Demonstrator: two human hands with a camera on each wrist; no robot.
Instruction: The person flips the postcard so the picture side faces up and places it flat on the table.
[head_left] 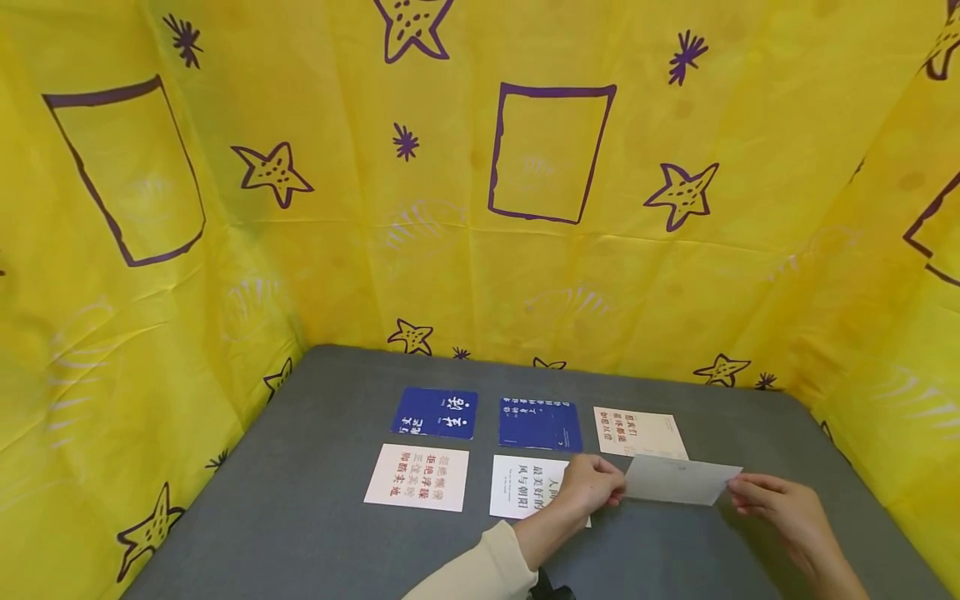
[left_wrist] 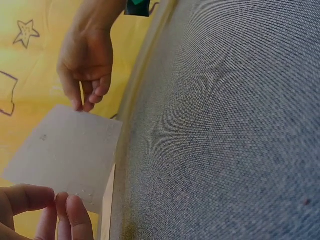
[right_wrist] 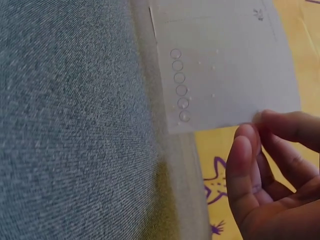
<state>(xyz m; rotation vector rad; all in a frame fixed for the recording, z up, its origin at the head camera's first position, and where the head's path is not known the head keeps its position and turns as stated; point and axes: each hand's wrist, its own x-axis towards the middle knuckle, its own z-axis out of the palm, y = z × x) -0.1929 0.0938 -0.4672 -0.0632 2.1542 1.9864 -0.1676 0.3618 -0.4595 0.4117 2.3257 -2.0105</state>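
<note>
Between both hands a postcard (head_left: 682, 481) is held up off the table, tilted, its plain pale back toward the head camera. My left hand (head_left: 590, 486) pinches its left edge with thumb and fingertips. The opposite edge is pinched by my right hand (head_left: 780, 508). In the right wrist view that back side of the postcard (right_wrist: 225, 65) carries a column of small printed circles. A white card with dark lettering (head_left: 517, 487) lies partly under the left hand and wrist. Just behind the held postcard lies a cream card with reddish lettering (head_left: 641, 432).
Two blue cards lie in the back row, a left one (head_left: 438, 413) and a middle one (head_left: 540, 425). A pinkish card (head_left: 416, 477) lies front left. All rest on a grey table (head_left: 300, 533), with a yellow patterned cloth (head_left: 465, 275) rising round its back and sides.
</note>
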